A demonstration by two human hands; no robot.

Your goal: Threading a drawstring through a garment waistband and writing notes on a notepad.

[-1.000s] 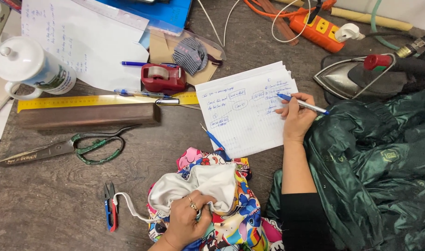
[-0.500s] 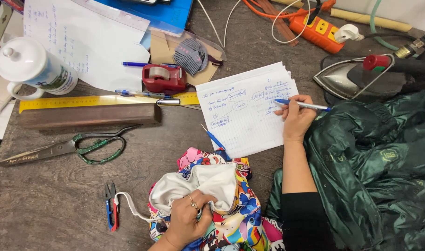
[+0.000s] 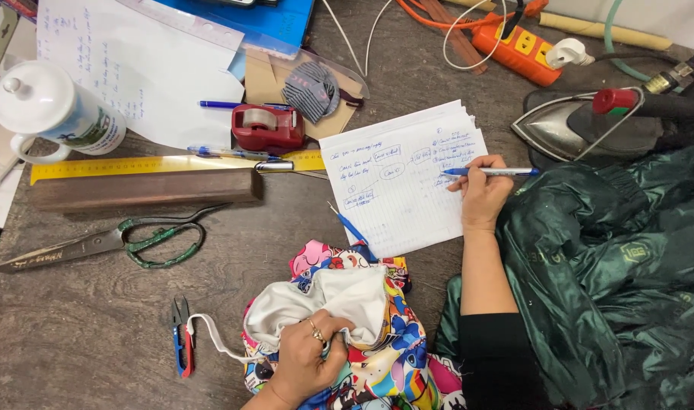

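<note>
At frame centre, the right hand (image 3: pixel 483 199) pinches a blue pen (image 3: pixel 493 172) over handwritten white notes (image 3: pixel 400 182). Bottom centre, the left hand (image 3: pixel 307 363) clutches a colourful cartoon-print garment (image 3: pixel 385 357) with white lining, fingers closed.

My head camera looks steeply down, close over the worktable (image 3: pixel 96 334); my hands sit low in frame.

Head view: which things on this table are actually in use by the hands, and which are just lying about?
In hand:
right hand holds a blue pen on the stacked note sheets
left hand grips the colourful printed fabric

Lying about:
large scissors
thread snips
tape dispenser
yellow ruler
iron
white mug
</note>
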